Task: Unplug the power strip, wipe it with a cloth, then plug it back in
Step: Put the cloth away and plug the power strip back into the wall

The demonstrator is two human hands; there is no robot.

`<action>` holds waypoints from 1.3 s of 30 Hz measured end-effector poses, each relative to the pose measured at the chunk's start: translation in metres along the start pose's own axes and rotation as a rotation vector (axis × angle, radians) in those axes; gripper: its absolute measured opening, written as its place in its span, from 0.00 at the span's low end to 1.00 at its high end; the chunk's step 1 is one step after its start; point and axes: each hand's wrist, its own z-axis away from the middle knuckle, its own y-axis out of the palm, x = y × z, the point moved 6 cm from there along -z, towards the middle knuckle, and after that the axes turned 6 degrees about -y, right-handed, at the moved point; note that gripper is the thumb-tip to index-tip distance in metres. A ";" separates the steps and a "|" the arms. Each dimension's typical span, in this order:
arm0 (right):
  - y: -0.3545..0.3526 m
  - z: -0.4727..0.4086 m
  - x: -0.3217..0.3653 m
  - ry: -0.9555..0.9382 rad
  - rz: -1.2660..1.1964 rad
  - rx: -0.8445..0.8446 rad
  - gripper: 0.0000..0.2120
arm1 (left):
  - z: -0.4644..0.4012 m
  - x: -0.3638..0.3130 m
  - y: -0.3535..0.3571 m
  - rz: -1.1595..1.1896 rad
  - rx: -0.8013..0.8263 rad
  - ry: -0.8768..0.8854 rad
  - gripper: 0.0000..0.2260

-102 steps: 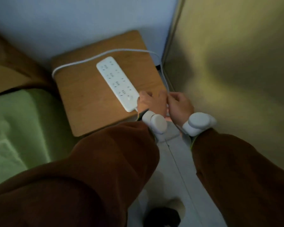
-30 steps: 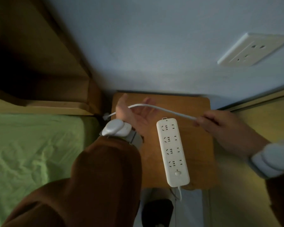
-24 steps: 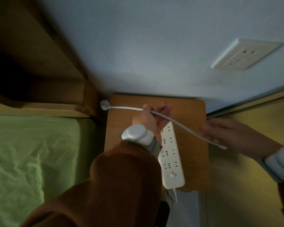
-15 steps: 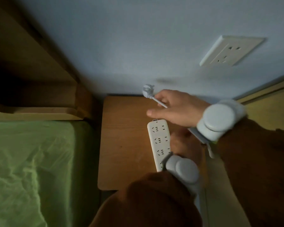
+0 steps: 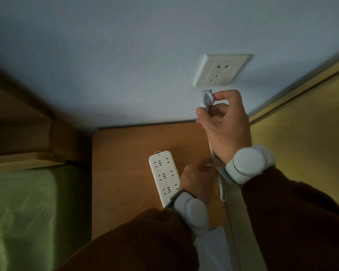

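A white power strip (image 5: pixel 164 175) lies flat on a small wooden table (image 5: pixel 123 178), its near end hidden under my left wrist. My right hand (image 5: pixel 226 122) pinches the strip's white plug (image 5: pixel 207 98) and holds it just below the white wall socket (image 5: pixel 219 70), prongs up and clear of the socket. The white cord (image 5: pixel 220 187) hangs down from that hand along the table's right edge. My left hand (image 5: pixel 197 178) rests beside the strip's right side, fingers curled at the cord; whether it grips the cord I cannot tell.
A pale blue wall stands behind the table. A bed with a green sheet (image 5: pixel 27 216) and wooden frame (image 5: pixel 24 159) fills the left. A yellowish panel (image 5: pixel 305 124) closes off the right side. Both wrists wear grey bands.
My right hand has carried the plug up and to the right, from above the table's back edge to just under the wall socket. My left hand stays by the strip.
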 end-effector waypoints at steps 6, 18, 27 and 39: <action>-0.006 -0.009 0.001 -0.006 -0.057 -0.105 0.21 | -0.030 -0.042 -0.026 0.123 -0.081 0.161 0.08; -0.010 -0.017 -0.001 -0.139 0.047 -0.271 0.15 | -0.076 -0.041 -0.053 0.027 -0.263 0.114 0.06; -0.010 -0.021 -0.003 -0.165 0.023 -0.326 0.15 | -0.095 -0.053 -0.051 -0.035 -0.220 0.123 0.06; -0.011 -0.031 -0.008 -0.128 -0.057 -0.294 0.13 | -0.110 -0.053 -0.050 0.039 -0.200 0.116 0.07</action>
